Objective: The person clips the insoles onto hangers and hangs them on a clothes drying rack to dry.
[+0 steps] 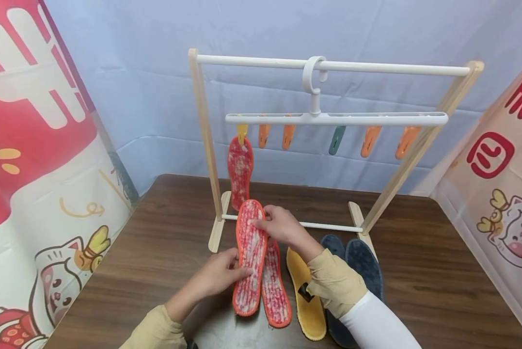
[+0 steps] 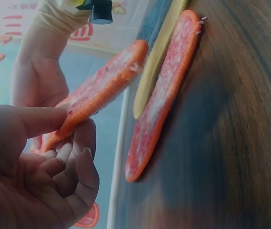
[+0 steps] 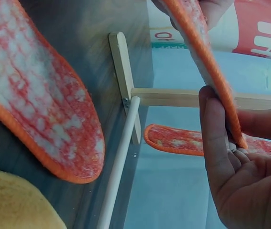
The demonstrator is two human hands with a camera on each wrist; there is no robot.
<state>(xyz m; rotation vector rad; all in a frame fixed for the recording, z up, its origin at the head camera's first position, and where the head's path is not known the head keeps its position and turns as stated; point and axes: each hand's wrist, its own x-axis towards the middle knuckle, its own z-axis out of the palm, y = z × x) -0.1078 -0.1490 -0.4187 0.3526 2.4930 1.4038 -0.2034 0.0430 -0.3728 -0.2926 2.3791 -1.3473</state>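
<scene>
A red-and-white insole (image 1: 250,257) with an orange edge is held up between both hands, above the table. My left hand (image 1: 214,274) pinches its lower left edge between thumb and fingers. Near the upper right edge, my right hand (image 1: 282,225) pinches it the same way, as the right wrist view confirms. A second red-and-white insole (image 1: 276,295) lies on the table just behind and right of the held one. Another red insole (image 1: 241,169) hangs from a yellow clothespin (image 1: 242,134) at the left end of the white hanger (image 1: 269,118).
The hanger hooks over the top bar (image 1: 396,68) of a wooden-sided rack. Several other clips, orange ones and a green clip (image 1: 337,140), hang along it. A yellow insole (image 1: 306,315) and dark blue insoles (image 1: 364,261) lie on the brown table (image 1: 439,271), partly under my right forearm.
</scene>
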